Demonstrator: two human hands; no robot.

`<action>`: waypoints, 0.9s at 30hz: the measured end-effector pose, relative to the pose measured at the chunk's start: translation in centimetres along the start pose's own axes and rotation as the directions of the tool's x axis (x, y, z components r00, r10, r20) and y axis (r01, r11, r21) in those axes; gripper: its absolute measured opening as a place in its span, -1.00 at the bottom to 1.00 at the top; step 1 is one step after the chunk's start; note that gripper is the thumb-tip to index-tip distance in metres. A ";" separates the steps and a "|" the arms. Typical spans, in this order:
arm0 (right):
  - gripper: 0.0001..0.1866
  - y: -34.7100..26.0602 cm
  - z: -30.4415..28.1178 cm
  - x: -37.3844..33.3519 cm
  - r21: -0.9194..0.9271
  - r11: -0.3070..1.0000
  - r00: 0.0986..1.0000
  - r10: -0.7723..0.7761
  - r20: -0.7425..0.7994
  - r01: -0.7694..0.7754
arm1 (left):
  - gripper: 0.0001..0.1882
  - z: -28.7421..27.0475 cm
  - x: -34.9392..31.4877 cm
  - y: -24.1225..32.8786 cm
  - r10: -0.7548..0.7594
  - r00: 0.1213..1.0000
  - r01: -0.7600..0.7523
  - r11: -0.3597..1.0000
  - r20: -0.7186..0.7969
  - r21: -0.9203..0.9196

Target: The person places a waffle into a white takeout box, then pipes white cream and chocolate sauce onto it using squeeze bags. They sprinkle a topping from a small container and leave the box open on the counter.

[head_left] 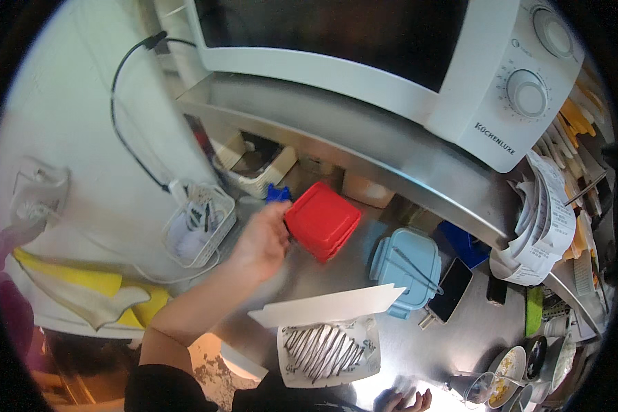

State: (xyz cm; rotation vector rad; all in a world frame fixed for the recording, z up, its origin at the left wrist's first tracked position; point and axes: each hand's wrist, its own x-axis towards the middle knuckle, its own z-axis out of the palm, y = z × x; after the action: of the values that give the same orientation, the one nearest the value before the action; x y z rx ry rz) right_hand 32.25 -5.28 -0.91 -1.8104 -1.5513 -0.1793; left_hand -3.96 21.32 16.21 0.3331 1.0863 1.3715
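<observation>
My left hand point(263, 237) reaches over the steel counter, its fingers closed on the left edge of a red square plastic container point(324, 218). The container is tilted, and its underside is hidden. Close to my body sits a white paper box point(364, 376) with its lid point(328, 306) raised. Inside it lies a pale food with dark sauce stripes point(326, 350). My right hand point(406, 401) shows only in part at the bottom edge, fingers loosely bent and apart, with nothing visible in them.
Right of the red container stand a light blue lidded box point(408, 264) with tongs on it and a phone point(452, 291). A steel shelf point(364, 141) carrying a microwave point(364, 75) overhangs the counter. Left are a white basket point(216, 240) and yellow cloth point(82, 278); bowls point(507, 371) stand lower right.
</observation>
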 end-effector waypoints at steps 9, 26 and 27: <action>-0.48 1.3 0.0 -1.9 -0.051 0.989 0.985 0.143 0.101 -0.139 | -0.43 2.4 23.8 6.2 0.694 0.650 -0.407 -0.026 0.310 0.913; -0.42 -0.2 0.5 -0.5 -0.057 0.989 0.990 0.135 0.039 -0.133 | -0.36 -1.1 27.5 4.7 0.597 0.745 -0.154 -0.281 0.298 0.947; -0.43 -0.2 0.3 -0.4 -0.021 0.987 0.987 0.159 0.017 -0.158 | -0.36 -1.3 27.1 4.6 0.597 0.745 -0.155 -0.280 0.298 0.948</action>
State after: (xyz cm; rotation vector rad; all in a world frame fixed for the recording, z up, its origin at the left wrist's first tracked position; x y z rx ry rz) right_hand 31.80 -5.42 -1.28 -1.9460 -1.4149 -0.1025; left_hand -12.30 46.09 7.53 1.9162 2.4015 0.7141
